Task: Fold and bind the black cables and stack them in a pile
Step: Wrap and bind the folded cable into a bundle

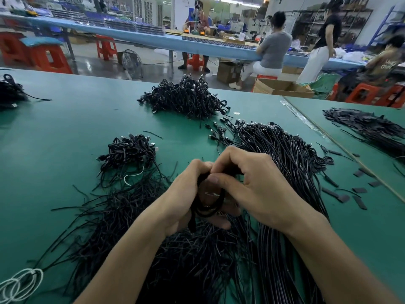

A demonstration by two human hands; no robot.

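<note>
Black cable [208, 210], folded into a small coil, is clasped between both hands. The left hand [182, 194] grips its side, keeping the loops together, while the right hand [256, 178] pinches its top, seemingly to bind it. Left of the coil and beyond sits a pile of bound cables [129, 150]; unfolded cables [285, 154] lie just right.

The left forearm [122, 260] is seen rising from the bottom edge at lower centre-left, and the right forearm [341, 260] from the lower right corner. The two are angled inward, with the wrists held close at the centre of the frame. The left hand [184, 194] is curled, knuckles up, around a coiled cable [209, 210]. The right hand [254, 181] is laid against it from the right, fingers bent, with the thumb pressed onto the coil. The fingertips of both hands are set together at the top.
</note>
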